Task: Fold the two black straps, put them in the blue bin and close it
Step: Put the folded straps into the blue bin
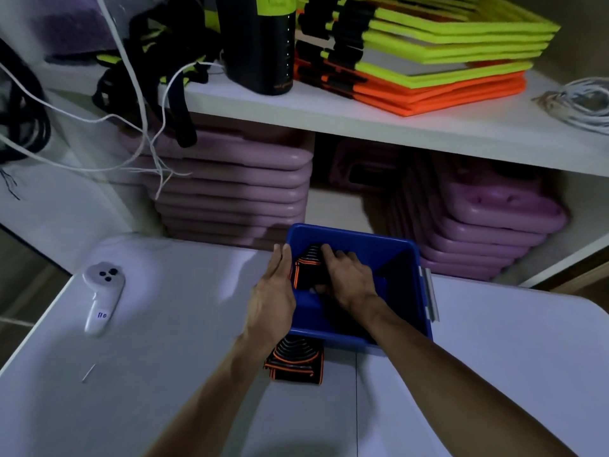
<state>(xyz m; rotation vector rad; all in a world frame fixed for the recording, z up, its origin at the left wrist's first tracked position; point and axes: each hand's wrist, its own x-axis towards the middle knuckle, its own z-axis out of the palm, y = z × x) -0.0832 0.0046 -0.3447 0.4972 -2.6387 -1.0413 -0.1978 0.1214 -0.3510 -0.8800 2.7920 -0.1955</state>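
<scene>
The blue bin (379,245) stands open on the white table (164,357), near its far edge. A folded black strap with orange stripes (308,268) sits at the bin's left side, between my two hands. My right hand (346,275) lies over the strap inside the bin, its fingers curled round it. With straight fingers, my left hand (273,291) presses against the strap's left side at the bin's left wall. A second folded black strap (295,361) lies on the table just in front of the bin. No lid shows.
A white handheld controller (100,296) lies at the table's left. Behind the bin, shelves hold stacked purple pads (230,186), a dark bottle (260,44), yellow and orange frames (428,54) and loose white cables (145,127). A grey handle (430,295) sits on the bin's right rim.
</scene>
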